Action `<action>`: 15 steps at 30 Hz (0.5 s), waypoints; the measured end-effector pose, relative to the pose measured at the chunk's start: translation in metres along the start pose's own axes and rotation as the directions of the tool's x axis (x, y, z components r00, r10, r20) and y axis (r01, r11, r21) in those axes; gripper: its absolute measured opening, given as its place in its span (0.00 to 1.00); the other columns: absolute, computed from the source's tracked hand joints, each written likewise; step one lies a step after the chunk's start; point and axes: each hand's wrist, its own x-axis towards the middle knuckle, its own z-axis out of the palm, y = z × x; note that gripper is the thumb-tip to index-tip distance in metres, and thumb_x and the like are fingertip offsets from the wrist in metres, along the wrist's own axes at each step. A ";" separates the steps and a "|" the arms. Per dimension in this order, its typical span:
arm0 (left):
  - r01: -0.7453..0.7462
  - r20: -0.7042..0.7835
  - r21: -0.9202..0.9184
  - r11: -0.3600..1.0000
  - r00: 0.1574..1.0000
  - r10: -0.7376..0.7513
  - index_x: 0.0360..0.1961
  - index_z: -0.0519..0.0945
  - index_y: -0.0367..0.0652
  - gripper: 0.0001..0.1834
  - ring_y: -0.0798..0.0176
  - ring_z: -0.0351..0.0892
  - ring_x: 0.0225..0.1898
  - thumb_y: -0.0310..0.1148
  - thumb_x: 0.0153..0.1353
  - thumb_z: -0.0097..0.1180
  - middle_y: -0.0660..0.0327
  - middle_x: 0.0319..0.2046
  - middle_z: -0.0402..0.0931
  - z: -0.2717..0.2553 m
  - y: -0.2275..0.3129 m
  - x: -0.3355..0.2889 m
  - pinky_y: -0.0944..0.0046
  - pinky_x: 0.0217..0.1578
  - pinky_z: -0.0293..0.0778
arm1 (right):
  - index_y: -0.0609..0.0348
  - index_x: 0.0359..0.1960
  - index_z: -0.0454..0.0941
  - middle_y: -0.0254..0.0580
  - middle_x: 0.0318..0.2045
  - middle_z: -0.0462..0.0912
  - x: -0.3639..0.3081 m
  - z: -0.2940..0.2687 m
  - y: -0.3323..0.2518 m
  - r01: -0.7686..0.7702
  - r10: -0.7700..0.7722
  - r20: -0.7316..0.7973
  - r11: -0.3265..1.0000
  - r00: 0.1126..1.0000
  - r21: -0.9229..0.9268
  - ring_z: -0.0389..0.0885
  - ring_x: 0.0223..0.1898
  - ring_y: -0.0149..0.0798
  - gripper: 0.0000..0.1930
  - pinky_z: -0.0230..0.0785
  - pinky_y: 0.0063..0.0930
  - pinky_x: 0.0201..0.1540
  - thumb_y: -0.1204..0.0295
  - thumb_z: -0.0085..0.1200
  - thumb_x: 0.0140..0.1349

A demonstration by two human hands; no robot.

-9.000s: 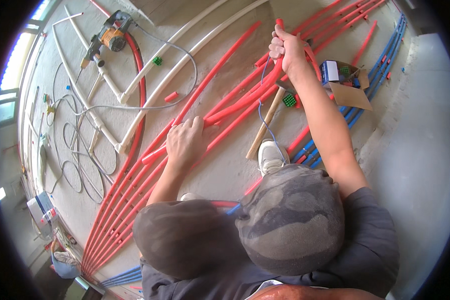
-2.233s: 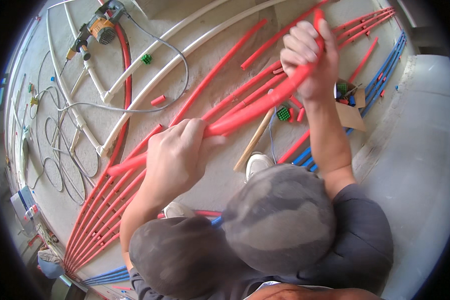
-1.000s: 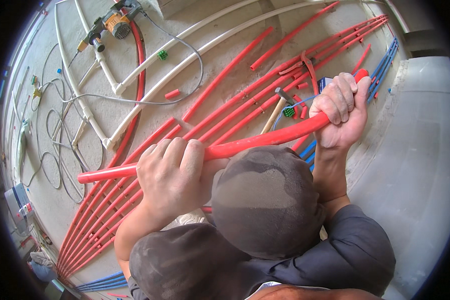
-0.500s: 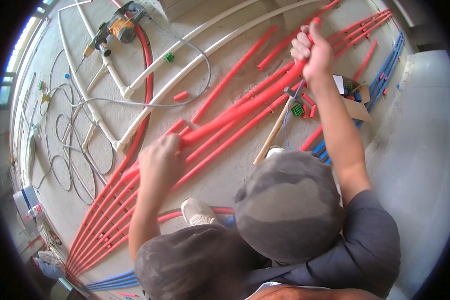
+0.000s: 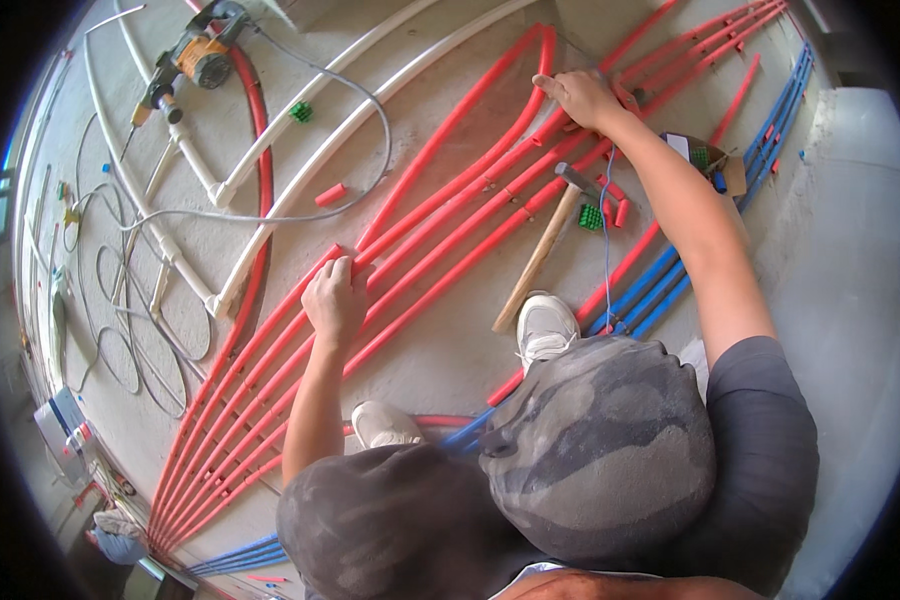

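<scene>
Several long red pipes fan out across the floor, running from lower left to upper right. My left hand (image 5: 336,298) is closed on a red pipe (image 5: 425,222) near the middle of the bundle, with fingers curled down around it. Farther along, my right hand (image 5: 582,100) lies over the same pipes, thumb stretched out to the left; its other fingers are partly hidden beneath it, curled at the pipe. Beside that hand, a separate red pipe bends in a tight loop (image 5: 547,45). A hammer (image 5: 542,262) with a wooden handle lies just below the bundle.
An orange and black power drill (image 5: 205,62) lies at upper left, its grey cord looping across the floor. White pipes (image 5: 300,175) with elbows stand near it. Green clips (image 5: 590,216), short red pieces, an open box (image 5: 733,178) and blue pipes (image 5: 660,280) lie to the right.
My right hand has come down and left from its raised grip, lowering the thick red pipe onto the others. My left hand has shifted slightly. The hammer and my right shoe show more fully.
</scene>
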 end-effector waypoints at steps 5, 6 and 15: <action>0.023 0.109 0.035 0.999 0.994 -0.027 0.37 0.84 0.43 0.15 0.42 0.88 0.37 0.43 0.66 0.71 0.53 0.35 0.86 0.026 0.020 0.022 0.44 0.37 0.81 | 0.63 0.43 0.91 0.57 0.44 0.92 0.008 -0.022 -0.001 -0.175 0.168 0.117 0.983 0.979 0.047 0.90 0.49 0.61 0.38 0.77 0.53 0.55 0.34 0.48 0.77; 0.009 0.112 0.013 1.000 0.994 -0.010 0.37 0.84 0.43 0.15 0.42 0.87 0.37 0.44 0.66 0.71 0.52 0.35 0.86 0.034 0.026 0.029 0.44 0.37 0.82 | 0.62 0.43 0.91 0.56 0.44 0.92 0.016 -0.025 0.014 -0.206 0.202 0.153 0.979 0.967 0.006 0.90 0.49 0.60 0.37 0.77 0.53 0.54 0.34 0.50 0.75; 0.041 0.166 -0.115 0.993 0.986 -0.021 0.51 0.87 0.34 0.17 0.38 0.82 0.55 0.31 0.64 0.72 0.43 0.54 0.82 0.030 0.033 0.047 0.43 0.56 0.79 | 0.54 0.57 0.91 0.51 0.60 0.91 0.055 0.012 0.008 -0.425 0.457 0.083 0.869 0.885 -0.255 0.89 0.62 0.58 0.26 0.79 0.57 0.62 0.51 0.53 0.71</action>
